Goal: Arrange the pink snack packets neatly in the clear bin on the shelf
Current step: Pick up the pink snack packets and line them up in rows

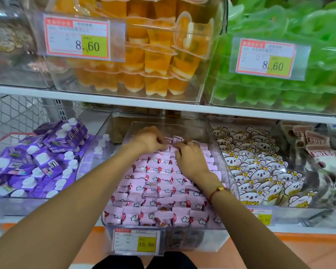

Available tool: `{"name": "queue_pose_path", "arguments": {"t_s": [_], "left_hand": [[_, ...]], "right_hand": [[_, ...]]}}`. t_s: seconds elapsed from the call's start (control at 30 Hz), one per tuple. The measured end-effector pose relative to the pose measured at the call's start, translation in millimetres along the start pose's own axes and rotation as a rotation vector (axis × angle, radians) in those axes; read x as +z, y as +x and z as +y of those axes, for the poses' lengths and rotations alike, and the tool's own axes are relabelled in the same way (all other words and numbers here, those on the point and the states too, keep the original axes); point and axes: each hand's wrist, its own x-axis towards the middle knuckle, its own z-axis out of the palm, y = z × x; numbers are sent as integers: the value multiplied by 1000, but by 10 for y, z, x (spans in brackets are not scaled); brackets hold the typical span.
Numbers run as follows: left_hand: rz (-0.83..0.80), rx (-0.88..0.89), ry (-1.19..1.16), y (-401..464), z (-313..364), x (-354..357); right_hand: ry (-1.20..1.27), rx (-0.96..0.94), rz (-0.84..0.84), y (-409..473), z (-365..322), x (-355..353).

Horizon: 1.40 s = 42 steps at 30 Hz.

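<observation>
**Fingers pinch pink packets at the far end**

Fingers of the left hand [150,139] and right hand [190,158] curl and pinch pink snack packets [155,183]. Rows of packets fill the clear bin [113,121], between purple pouches [41,162] and koala packets [260,171].

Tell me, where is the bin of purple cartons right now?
In the head view, the purple cartons sit on the lower shelf at the left, right beside the clear bin of pink snack packets, under the shelf with the orange jelly cups.
</observation>
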Motion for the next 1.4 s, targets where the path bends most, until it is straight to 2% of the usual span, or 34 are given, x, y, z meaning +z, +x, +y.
{"name": "queue_pose_path", "arguments": {"t_s": [0.1, 0.2, 0.3, 0.37, 0.47, 0.53, 0.6, 0.7, 0.8, 0.87, 0.97, 1.07, 1.23, 1.33, 1.4], "left_hand": [[6, 5, 7, -8, 8, -17], [166, 2, -36, -39, 19, 50], [396, -50, -305, -34, 59, 19], [471, -106, -473, -52, 116, -55], [582, -207, -686, -154, 195, -102], [685, -284, -783, -262, 201, -104], [709, -334, -1032, -365, 202, -106], [618, -460, -1387, -520, 235, -149], [455, -499, -1554, -659, 226, -199], [330, -448, -1513, -737, 198, -234], [159, -267, -1240, -840, 165, -255], [124, -117, -969, -900, 202, -247], [178, -153, -1046, -936, 209, -248], [201, -204, -1066, -960, 208, -209], [206, -240, -1018, -939, 210, -143]], "right_hand": [[22, 7, -10, -3, -2, -8], [1, 1, -34, 1, 2, -3], [-35, -20, -81, 38, 0, -28], [-24, -19, -181, 98, -7, -115], [142, 56, -340, 191, -44, -338], [221, 57, -271, 186, -90, -456], [381, 10, -131, 95, -151, -522], [613, -53, 7, -91, -247, -598], [688, -96, 133, -228, -245, -657], [809, 3, 116, -280, -198, -684], [1183, 315, -44, -329, -157, -757], [1411, 506, -142, -359, -153, -834], [1494, 501, -208, -400, -96, -834], [1540, 396, -276, -421, -21, -853], [1537, 311, -262, -438, -39, -851]]}}
